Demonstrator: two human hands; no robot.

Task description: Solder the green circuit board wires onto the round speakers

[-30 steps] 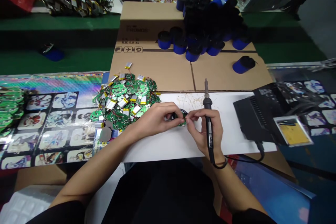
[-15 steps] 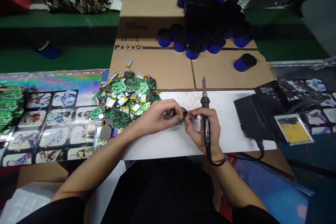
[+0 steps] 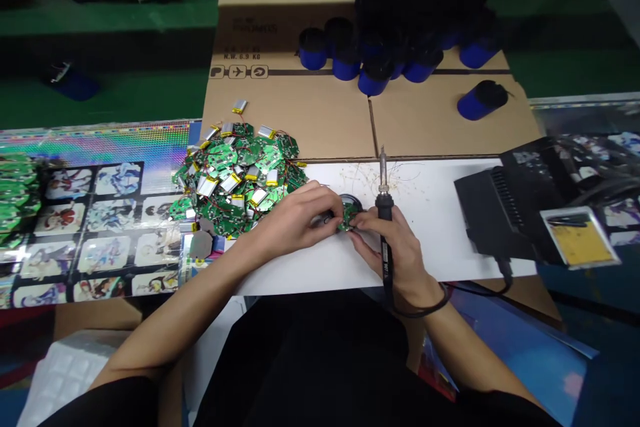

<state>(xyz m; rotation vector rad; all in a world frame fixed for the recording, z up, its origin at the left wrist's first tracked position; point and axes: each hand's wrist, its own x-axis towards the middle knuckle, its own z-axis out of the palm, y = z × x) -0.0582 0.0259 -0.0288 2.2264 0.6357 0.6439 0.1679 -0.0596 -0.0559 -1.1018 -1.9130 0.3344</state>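
Far left: a stack of green circuit boards (image 3: 17, 200) lies on a printed picture mat (image 3: 110, 213).

Pile: a loose heap of green boards with small silver pouch batteries (image 3: 235, 180) and thin red wires sits on the mat edge and the cardboard sheet (image 3: 300, 120).

Left hand: the left hand (image 3: 295, 217) is closed, and its fingertips pinch a small green circuit board (image 3: 349, 217) together with a round black part (image 3: 347, 200). It is just beside the heap.

Held thing: the board is above the white work board (image 3: 300, 273), between both hands. I judge it light, stiff and brittle at the edges, so it is best taken by the rim, and its thin wires are weak.

Right hand: the right hand (image 3: 405, 257) grips a soldering iron (image 3: 385, 240) like a pen, tip up, and its fingers (image 3: 367, 223) touch the board.

Behind: blue and black cylinders (image 3: 483, 100) stand on the cardboard, one lies on its side.

Far right: a black soldering station (image 3: 493, 213) stands beside a yellow sponge tray (image 3: 580, 240).
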